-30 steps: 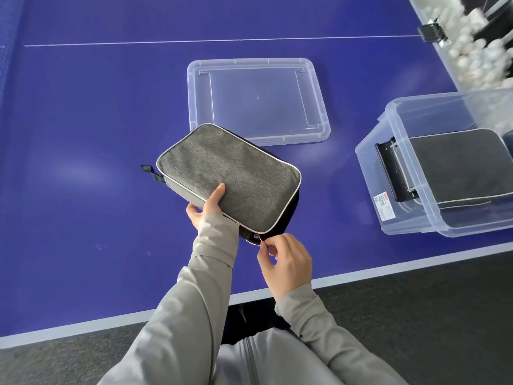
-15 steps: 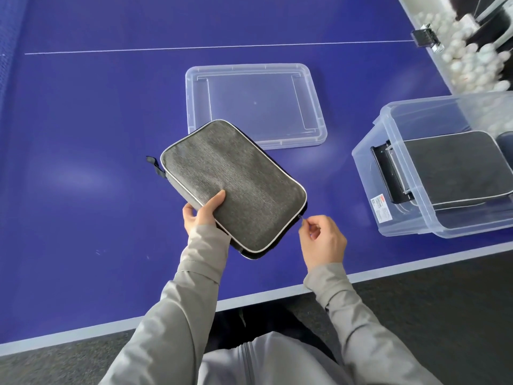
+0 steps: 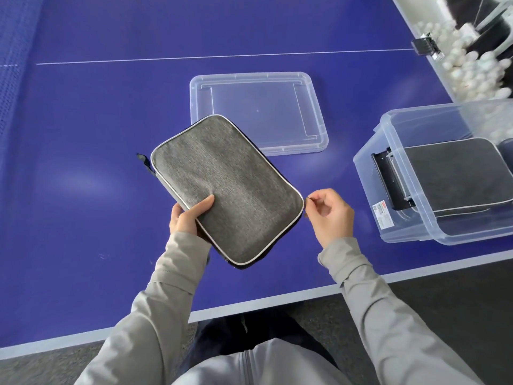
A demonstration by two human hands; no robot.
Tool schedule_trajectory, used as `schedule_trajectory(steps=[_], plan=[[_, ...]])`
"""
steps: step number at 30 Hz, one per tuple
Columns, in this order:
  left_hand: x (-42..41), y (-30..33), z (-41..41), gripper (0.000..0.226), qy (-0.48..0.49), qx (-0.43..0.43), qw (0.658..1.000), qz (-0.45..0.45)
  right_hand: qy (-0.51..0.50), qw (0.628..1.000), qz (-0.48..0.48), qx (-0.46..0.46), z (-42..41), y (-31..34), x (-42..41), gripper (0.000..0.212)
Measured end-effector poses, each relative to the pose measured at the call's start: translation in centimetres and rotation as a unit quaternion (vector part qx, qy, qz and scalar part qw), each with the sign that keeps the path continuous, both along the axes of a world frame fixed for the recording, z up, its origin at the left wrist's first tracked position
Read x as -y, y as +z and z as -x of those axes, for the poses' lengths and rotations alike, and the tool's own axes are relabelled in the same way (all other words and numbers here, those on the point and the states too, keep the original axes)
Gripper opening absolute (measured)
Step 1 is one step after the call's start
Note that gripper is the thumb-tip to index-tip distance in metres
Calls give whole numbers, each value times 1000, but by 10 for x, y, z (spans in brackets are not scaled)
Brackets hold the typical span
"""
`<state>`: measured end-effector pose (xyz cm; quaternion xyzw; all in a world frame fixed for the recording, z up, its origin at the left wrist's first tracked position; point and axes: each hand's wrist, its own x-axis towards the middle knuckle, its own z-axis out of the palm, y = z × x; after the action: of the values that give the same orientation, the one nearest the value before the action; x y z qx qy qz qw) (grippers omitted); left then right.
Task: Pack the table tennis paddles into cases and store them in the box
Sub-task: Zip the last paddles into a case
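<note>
A grey fabric paddle case with pale piping is held tilted above the blue table. My left hand grips its near-left edge, thumb on top. My right hand pinches the small zipper pull at the case's right corner. A clear plastic box stands at the right with another grey case lying inside. No paddle is visible.
The box's clear lid lies flat on the table behind the case. A clear bin of white balls and a black clip sit at the far right. The table's white front edge runs just before my body.
My right hand has drawn the zipper pull from the case's near edge round to its right corner. The case has turned slightly; my left hand keeps its grip.
</note>
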<state>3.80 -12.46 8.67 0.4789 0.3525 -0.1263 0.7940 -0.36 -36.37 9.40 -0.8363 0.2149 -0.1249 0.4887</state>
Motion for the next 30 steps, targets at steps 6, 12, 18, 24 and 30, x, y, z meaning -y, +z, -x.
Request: schedule_trajectory(steps=[6,12,18,24,30], plan=[[-13,1,0,46,-61,-4,998,28,97,992,-82,-25,-31,23,10,25],[-24,1,-2,53,-104,29,994,29,154,981,-83,-85,-43,26,8,20],[-34,6,-2,54,-216,88,973,-1,141,983,-92,-78,-51,28,1,27],[-43,9,-1,66,-292,124,948,-22,122,985,-106,-52,-60,36,5,28],[-55,19,-13,69,-399,143,902,-86,70,989,-130,-27,-68,39,13,26]])
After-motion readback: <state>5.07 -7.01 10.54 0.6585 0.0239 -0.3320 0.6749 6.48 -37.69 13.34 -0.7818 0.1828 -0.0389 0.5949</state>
